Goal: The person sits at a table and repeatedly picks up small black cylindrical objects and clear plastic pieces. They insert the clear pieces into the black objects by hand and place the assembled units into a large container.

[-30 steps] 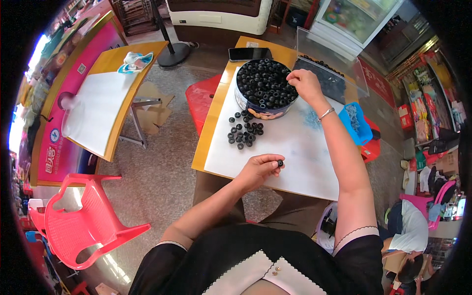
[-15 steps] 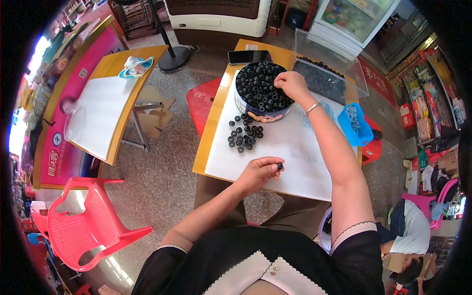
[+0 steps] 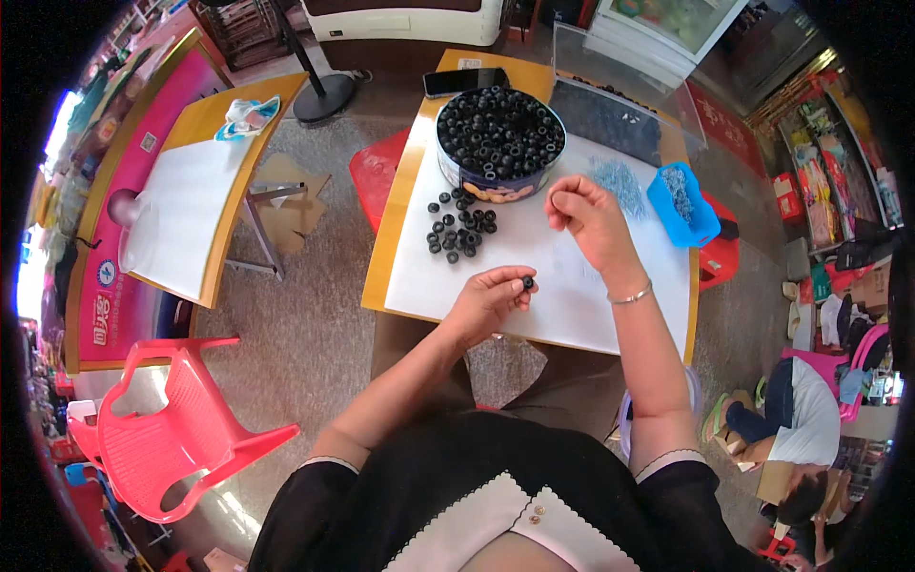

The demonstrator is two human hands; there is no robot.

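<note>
My left hand (image 3: 492, 303), near the front edge of the table, pinches a small black ring-shaped piece (image 3: 528, 283) between thumb and fingers. My right hand (image 3: 593, 217) hovers over the white table covering, in front of and to the right of a round tub (image 3: 510, 189). Its fingertips are pressed together; anything between them is hidden or too small to name. Black pieces (image 3: 500, 129) of the same kind, with holes through them, heap the tub to its rim. A loose cluster of black pieces (image 3: 462, 234) lies left of my hands.
A blue tray (image 3: 699, 227) of tiny pale-blue pieces stands at the right edge, beside a scatter of tiny pieces (image 3: 618, 183). Behind are a phone (image 3: 465, 82) and a clear-lidded box (image 3: 610, 119). A red chair (image 3: 176, 419) and side table (image 3: 195, 200) stand left; a person (image 3: 810, 410) sits far right.
My right hand has left the tub and come back toward me, closer to my left hand. My left hand keeps its black ring-shaped piece. The whole view has shifted slightly.
</note>
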